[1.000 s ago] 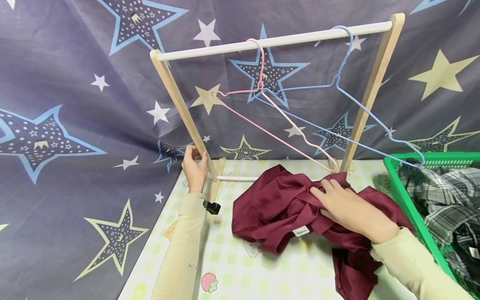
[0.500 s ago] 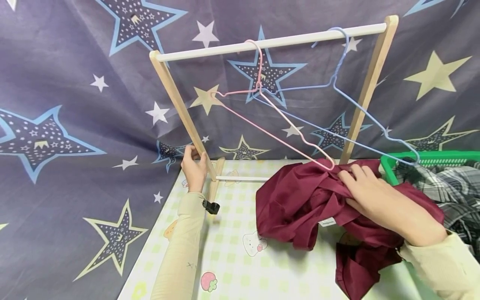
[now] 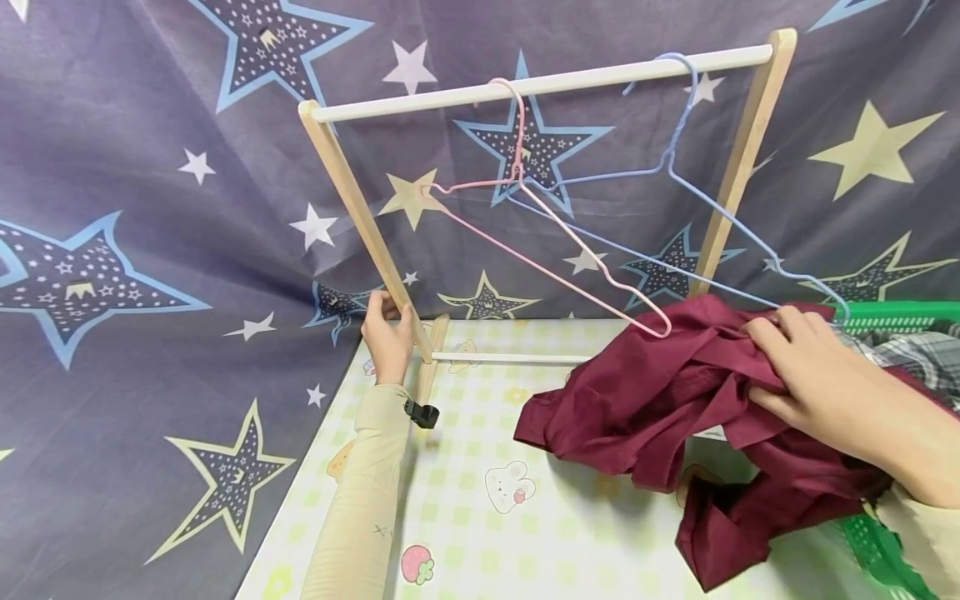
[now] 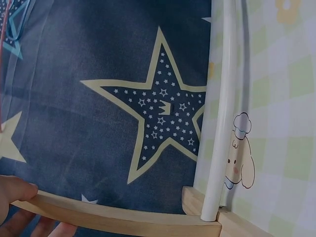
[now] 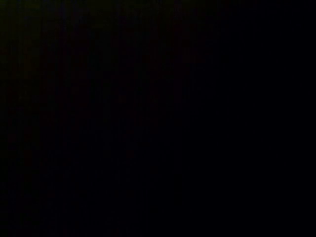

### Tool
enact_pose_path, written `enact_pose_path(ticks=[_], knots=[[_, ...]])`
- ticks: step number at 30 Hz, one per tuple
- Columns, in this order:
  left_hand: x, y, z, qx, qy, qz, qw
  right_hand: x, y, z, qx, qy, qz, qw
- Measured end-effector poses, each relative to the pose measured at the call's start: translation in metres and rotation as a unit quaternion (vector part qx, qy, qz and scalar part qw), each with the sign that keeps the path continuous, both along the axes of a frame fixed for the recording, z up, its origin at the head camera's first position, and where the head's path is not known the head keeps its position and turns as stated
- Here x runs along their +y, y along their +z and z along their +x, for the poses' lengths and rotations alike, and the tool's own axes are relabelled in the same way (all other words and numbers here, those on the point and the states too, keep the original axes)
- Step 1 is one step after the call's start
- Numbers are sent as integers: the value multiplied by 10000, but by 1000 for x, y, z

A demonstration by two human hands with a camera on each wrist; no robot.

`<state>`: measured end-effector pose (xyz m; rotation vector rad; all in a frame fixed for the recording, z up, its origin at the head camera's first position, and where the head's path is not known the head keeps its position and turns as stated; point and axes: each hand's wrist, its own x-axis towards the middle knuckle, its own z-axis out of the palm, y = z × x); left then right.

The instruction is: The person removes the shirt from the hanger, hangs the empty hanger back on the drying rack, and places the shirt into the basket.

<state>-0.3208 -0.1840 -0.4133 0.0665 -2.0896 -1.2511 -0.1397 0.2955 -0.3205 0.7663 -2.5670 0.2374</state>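
Note:
My left hand [image 3: 388,337] grips the left wooden post [image 3: 358,217] of a small clothes rack near its foot; in the left wrist view the thumb and fingers [image 4: 15,190] lie on either side of that post. On the right, my right hand [image 3: 813,383] holds a crumpled burgundy garment [image 3: 652,400], its thumb and fingers pinching the folds. A pale label peeks out beneath the cloth. From the rack's white top rail [image 3: 577,80] hang a pink hanger [image 3: 558,221] and a blue hanger [image 3: 723,212], both bare. The right wrist view is black.
A green basket [image 3: 900,313] with grey plaid clothing [image 3: 911,354] stands at the right, partly covered by the garment and my arm. Behind the rack hangs a dark star-print curtain [image 3: 150,400]. A checked green-and-white cloth [image 3: 480,467] covers the table.
My right hand has moved to the right with the burgundy garment, which now overlaps the basket. The left hand has kept its place on the post.

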Motion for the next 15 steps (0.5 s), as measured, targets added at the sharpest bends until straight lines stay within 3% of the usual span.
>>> enact_pose_path(ticks=[6,15], knots=[[1,0,-2,-43,49,-36,10000,21,10,5,223,-33,-36,9997],[4,2,-2,-117,108,-65,9999,41,13,13,1211,-186,-719,9899]])
